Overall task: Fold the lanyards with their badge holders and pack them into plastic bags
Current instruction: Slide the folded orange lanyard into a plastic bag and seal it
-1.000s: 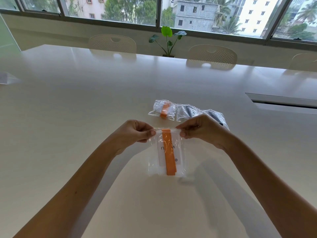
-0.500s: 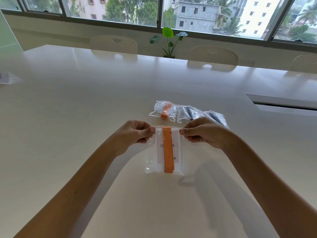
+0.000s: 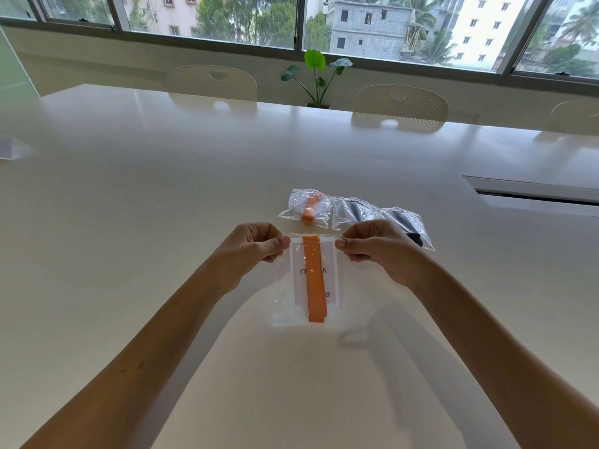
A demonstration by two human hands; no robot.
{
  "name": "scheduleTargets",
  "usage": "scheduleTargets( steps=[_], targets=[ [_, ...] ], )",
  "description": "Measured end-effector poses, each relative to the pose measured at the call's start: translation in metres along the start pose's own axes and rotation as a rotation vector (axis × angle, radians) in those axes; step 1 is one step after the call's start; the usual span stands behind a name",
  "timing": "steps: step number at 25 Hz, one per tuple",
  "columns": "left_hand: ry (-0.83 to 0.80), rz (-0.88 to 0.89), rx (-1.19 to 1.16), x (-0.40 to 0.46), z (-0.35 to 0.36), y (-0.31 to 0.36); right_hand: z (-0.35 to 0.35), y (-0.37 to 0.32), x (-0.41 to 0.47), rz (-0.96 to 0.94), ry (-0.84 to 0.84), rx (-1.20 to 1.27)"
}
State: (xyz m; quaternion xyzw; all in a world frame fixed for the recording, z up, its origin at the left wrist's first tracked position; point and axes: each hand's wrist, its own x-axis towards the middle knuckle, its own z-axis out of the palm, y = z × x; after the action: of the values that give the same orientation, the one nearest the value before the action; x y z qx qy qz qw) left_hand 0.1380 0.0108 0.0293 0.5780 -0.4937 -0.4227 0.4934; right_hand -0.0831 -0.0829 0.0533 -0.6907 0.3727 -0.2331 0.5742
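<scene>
Left hand and right hand each pinch a top corner of the plastic bag, holding its mouth taut, likely for sealing; orange lanyard inside; packed bags just beyond.

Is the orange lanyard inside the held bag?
Inside: the orange lanyard lies wholly within the clear bag, both hands pinching its top corners.

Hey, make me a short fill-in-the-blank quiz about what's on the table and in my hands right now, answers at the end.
1. The left hand and right hand pinch the top corners of a clear plastic bag holding a badge card and a folded ____ lanyard.
2. Beyond the hands, ____ packed bags lie on the white table.
3. The packed bag on the left holds a lanyard coloured ____.

Answers: orange; two; orange
</scene>
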Motion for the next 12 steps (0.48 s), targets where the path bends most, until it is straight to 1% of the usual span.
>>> scheduleTargets(
  steps=[2,4,8,10,12],
  targets=[
    [0.024,0.031,0.045,-0.001,0.003,0.000,0.000,0.000,-0.001,-0.014,0.006,0.006],
    [0.048,0.035,0.029,0.000,0.004,-0.001,0.000,0.000,-0.002,-0.014,0.014,0.027],
    [0.033,-0.022,-0.021,0.000,0.009,-0.002,0.005,0.005,-0.004,-0.001,0.038,0.060],
    [0.061,-0.002,0.050,0.000,0.013,-0.002,0.011,0.008,-0.003,-0.025,0.085,0.028],
    [0.131,0.061,0.173,0.000,0.018,-0.003,0.017,0.012,-0.002,-0.071,0.165,-0.038]
  ],
)
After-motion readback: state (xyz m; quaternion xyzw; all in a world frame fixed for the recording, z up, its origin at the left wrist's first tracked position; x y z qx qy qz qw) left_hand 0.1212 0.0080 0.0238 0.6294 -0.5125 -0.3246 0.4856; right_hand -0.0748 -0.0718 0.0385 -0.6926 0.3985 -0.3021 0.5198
